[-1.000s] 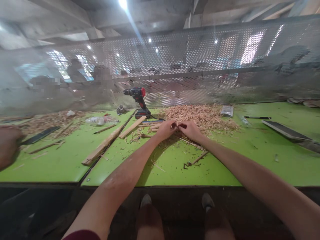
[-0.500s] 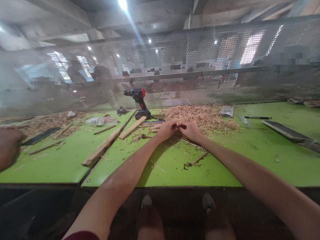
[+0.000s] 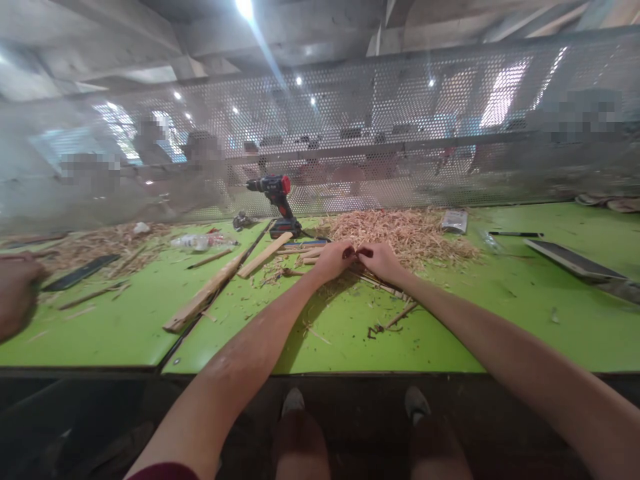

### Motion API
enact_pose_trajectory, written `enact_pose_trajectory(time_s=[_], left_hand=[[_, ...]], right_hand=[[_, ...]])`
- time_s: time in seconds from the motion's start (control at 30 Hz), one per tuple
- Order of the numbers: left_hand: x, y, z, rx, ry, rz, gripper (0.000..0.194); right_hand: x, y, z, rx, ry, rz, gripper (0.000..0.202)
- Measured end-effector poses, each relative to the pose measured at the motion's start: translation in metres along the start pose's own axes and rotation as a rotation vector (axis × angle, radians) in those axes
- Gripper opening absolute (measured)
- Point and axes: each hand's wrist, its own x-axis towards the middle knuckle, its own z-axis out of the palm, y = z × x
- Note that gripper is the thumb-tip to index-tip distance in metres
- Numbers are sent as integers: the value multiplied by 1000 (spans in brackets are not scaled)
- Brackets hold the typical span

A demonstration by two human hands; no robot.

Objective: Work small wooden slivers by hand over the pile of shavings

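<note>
Hands meet at shavings pile (image 3: 400, 235): left hand (image 3: 334, 259), right hand (image 3: 381, 260); fingers pinched together, held item indiscernible.

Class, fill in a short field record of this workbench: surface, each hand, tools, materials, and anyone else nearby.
Surface: green table, scattered with wood bits
Left hand: fingers curled, tips meeting the right hand; what they pinch is too small to tell
Right hand: fingers curled, beside the shavings
Tool: cordless drill, upright at the back
Materials: pile of wood shavings; wooden slat lying to the left
Backdrop: perforated metal screen
Others: another person's hand at the left edge
</note>
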Motion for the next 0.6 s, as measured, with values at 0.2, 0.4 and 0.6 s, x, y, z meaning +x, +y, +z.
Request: enact_pose_trajectory(time_s=[0.2,0.4,0.6], left_hand=[[0,1,0,-13,11,-19,8],[-1,2,-1,-7,6,-5,9],[-1,2,0,17,6,26,8]], right_hand=[[0,-1,1,-29,24,8,24],[2,5,2,4,8,15,24],[1,4,4,-22,6,6,22]])
